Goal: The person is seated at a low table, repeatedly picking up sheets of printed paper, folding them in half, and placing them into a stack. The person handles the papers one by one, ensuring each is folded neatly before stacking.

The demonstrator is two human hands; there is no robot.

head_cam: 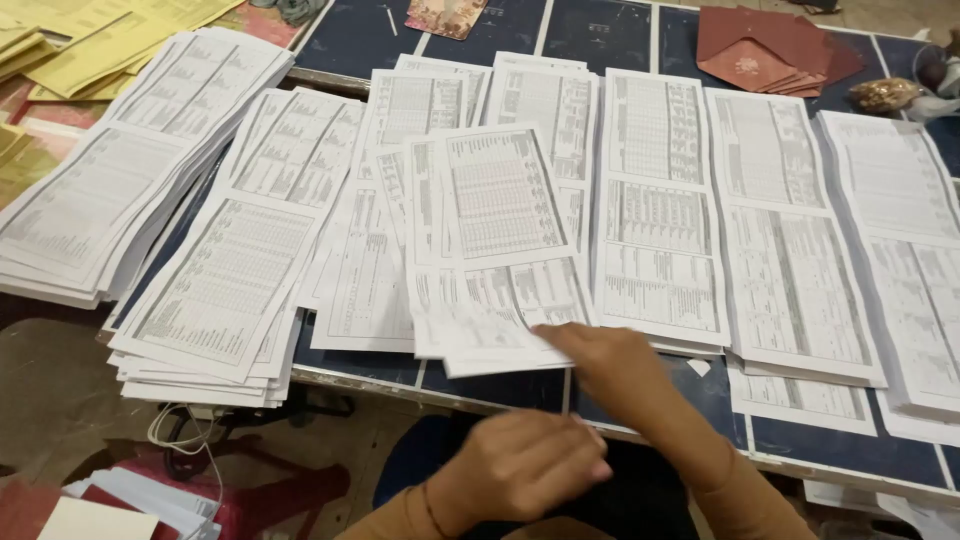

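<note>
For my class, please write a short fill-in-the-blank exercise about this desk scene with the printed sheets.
The right hand touches the white printed paper sheets in the ____ stack.
The dark blue table top is crossed by ____ lines.
The dark red paper envelopes lie at the table's far ____ corner.

Missing words: middle; white; right

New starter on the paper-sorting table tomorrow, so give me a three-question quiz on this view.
1. True or false: the right hand touches the loose sheets at the table's near edge.
2. Which colour are the envelopes at the far right? A) dark red B) green C) white
3. Fill in: the left hand hovers ____ the table edge, holding nothing visible.

Key: 1 true; 2 A; 3 below.
</note>
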